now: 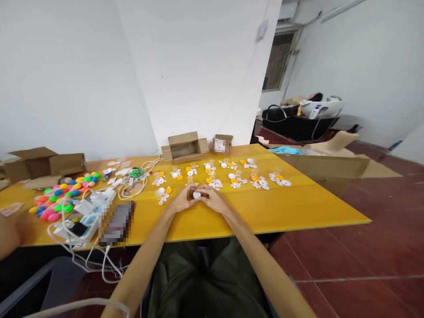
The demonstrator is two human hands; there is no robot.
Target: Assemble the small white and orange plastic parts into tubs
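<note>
Over the yellow table (265,207), my left hand (183,198) and my right hand (212,199) meet with curled fingers. Between their fingertips is a small white round piece (196,194), touched from both sides; its underside is hidden. Just beyond my hands lie small groups of parts: orange discs (209,180), white discs (231,176), small white pieces with holes (217,183) and clear plastic cups (255,172). One such group, with a white disc (161,190), sits left of my left hand.
At the left are a white power strip (88,225) with cables, a blurred dark phone-like device (116,223), colourful balls (62,194) and a green circuit board (135,172). Cardboard boxes (185,148) stand against the wall. Another person's arm (7,236) shows at the left edge.
</note>
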